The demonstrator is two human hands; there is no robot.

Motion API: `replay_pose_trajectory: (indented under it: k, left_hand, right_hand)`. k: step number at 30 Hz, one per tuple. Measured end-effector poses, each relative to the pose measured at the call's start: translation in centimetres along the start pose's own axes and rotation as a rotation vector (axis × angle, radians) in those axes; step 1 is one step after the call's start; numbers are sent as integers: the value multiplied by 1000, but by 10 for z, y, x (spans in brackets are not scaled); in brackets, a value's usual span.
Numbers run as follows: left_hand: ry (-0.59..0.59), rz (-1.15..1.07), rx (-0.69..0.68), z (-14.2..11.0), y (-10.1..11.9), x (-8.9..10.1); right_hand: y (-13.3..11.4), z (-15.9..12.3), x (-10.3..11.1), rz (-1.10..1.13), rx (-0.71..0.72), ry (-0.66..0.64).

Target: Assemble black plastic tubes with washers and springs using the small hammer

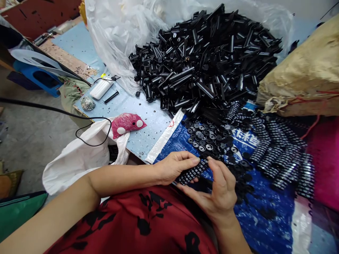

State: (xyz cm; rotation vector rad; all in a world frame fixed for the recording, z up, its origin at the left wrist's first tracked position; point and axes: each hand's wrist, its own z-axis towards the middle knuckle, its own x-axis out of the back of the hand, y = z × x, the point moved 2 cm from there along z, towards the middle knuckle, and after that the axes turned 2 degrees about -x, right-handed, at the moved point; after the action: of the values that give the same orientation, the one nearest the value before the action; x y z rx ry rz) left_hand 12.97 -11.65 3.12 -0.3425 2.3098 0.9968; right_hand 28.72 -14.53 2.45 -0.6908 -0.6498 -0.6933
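A black perforated tube [193,172], with rows of small square holes, lies between my two hands above my lap. My left hand [174,166] is closed around its near-left part, the thumb pressed on top. At the tube's right end, my right hand [221,188] grips with thumb and fingers; whether a small cap is there I cannot make out. Just beyond my hands, small round black discs [202,135] are scattered on a blue plastic sheet [265,201]. More perforated tubes [275,155] lie heaped to the right.
A big heap of black plastic pieces [206,60] spills from a clear plastic bag [113,38] at the back. A tan sack [304,67] stands at the right. On the table's left are a pink packet [128,124], a white box-shaped object [101,88] and a black cable [92,145].
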Motion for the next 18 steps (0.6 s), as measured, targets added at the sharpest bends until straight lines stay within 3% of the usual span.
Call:
replay_pose_trajectory:
  k: [7, 14, 16, 18]
  left_hand:
    - [78, 54, -90, 1, 8, 2]
    - [-19, 40, 31, 5, 0, 10]
    - [-41, 111, -16, 8, 3, 19]
    - [-34, 304, -176, 12, 14, 33]
  right_hand:
    - [-3, -9, -4, -119, 36, -13]
    - [-4, -11, -8, -6, -23, -60]
    - [0, -16, -11, 9, -54, -82]
    - [6, -24, -14, -55, -85, -115]
